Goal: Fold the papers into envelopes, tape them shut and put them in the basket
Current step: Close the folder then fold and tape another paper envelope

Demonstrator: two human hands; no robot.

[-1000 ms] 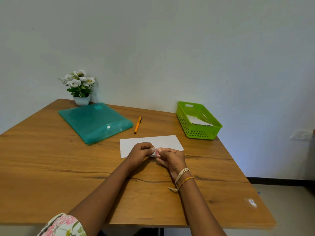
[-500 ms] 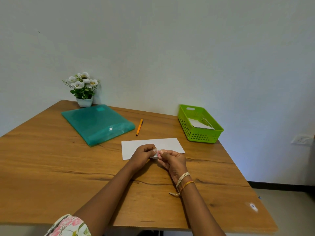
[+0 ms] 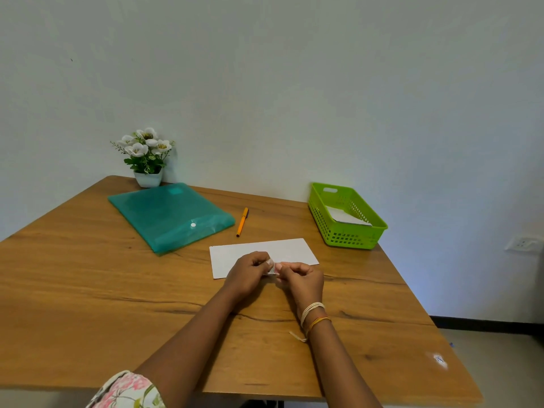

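Wooden table (image 3: 88,275) against a plain pale wall. At lower centre of the frame, a folded white paper (image 3: 262,251) lies flat. Above its near edge, the left hand (image 3: 250,275) and right hand (image 3: 303,279) meet, fingers curled, together pinching a small translucent piece of tape (image 3: 272,270). Right of centre, a green basket (image 3: 347,240) holds a white envelope (image 3: 343,216). Left of centre: orange pen (image 3: 242,222), teal document folder (image 3: 170,216), potted white flowers (image 3: 145,156).

- I see soft, even daylight, no glare.
- Faint shadows sit under the hands on the table (image 3: 88,290).
- Wide-angle bending curves the table's edges; focus looks slightly soft.
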